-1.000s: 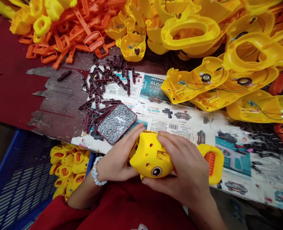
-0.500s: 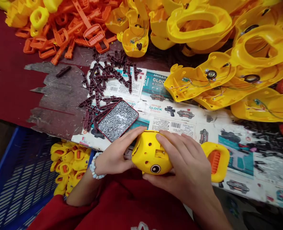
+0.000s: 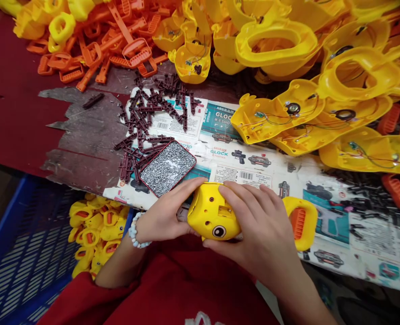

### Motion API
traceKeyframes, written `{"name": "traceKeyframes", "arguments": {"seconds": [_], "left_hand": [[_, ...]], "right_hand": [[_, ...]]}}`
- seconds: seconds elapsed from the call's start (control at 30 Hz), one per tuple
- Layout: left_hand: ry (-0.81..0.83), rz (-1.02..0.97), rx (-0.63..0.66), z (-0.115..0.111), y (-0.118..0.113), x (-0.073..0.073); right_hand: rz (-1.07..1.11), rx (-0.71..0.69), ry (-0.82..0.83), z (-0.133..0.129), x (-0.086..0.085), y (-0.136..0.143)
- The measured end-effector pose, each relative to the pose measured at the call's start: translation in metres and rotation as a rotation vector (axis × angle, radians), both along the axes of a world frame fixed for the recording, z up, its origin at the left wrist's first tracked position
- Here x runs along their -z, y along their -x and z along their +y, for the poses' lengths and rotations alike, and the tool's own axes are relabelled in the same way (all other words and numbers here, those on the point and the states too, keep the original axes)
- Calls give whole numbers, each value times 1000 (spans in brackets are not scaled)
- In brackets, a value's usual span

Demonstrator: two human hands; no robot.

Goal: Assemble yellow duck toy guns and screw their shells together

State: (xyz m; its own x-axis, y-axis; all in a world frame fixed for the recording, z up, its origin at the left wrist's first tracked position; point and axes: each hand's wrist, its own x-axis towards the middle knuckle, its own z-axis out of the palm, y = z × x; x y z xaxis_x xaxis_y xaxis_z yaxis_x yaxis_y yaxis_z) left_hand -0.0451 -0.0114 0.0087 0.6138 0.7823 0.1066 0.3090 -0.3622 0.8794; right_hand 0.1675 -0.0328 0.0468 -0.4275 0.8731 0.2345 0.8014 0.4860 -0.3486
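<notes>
Between both hands, just over the table's near edge, is a yellow plastic toy [image 3: 209, 205] with a round printed eye, screw holes and a small rectangular opening. My left hand [image 3: 167, 214], a beaded bracelet at its wrist, grips the toy's left side, thumb below and fingers along the far side. My right hand [image 3: 259, 221] wraps over its right side, fingers on top and thumb underneath. Past that hand sticks out a yellow loop handle [image 3: 310, 225] with an orange ribbed grip [image 3: 298, 222] inside; its join to the toy is hidden.
A tray of small screws [image 3: 169, 167] lies beyond my left hand, beside dark brown plastic pieces [image 3: 142, 113]. Orange parts [image 3: 128, 45] and yellow half shells with wires [image 3: 281, 110] pile up behind. A blue crate [image 3: 20, 234] of yellow toys [image 3: 98, 230] stands lower left.
The view has shifted slightly. Both hands keep their hold on the yellow toy, which looks almost unmoved.
</notes>
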Motion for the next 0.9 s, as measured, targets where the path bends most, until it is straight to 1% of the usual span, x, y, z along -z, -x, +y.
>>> {"name": "traceKeyframes", "arguments": {"seconds": [0.1,0.13,0.2,0.27,0.3,0.37,0.43,0.47,0.53,0.67,0.77,0.9], "left_hand": [[39,-20,86,1,0,-6],[67,-37,81,0,-1,-7],[134,-82,-19,-2,-5,-8],[169,-152,-143,-6,-10,-6],[149,-200,-163,-8,-12,-5],[46,-306,-120,-13,-15,-3],[-44,-382,-71,-17,-17,-3],[-58,-399,-67,-19,-18,-4],[-25,-385,-117,-21,-21,-6],[62,-261,-259,-19,-28,-14],[58,-206,-273,-16,-30,-18],[-5,-208,-285,-17,-30,-19]], "right_hand": [[-33,0,-54,-4,2,2],[-40,2,-76,-6,3,1],[6,-13,-102,-7,5,-1],[155,-15,-94,-6,4,-7],[225,-5,-93,-5,3,-11],[272,10,-98,-1,-1,-17],[208,11,-129,2,-4,-18],[183,9,-148,3,-5,-17],[182,35,-199,2,-5,-11],[172,94,-274,-2,-2,0],[139,105,-268,-3,-1,3],[133,105,-270,-2,-1,2]]}}
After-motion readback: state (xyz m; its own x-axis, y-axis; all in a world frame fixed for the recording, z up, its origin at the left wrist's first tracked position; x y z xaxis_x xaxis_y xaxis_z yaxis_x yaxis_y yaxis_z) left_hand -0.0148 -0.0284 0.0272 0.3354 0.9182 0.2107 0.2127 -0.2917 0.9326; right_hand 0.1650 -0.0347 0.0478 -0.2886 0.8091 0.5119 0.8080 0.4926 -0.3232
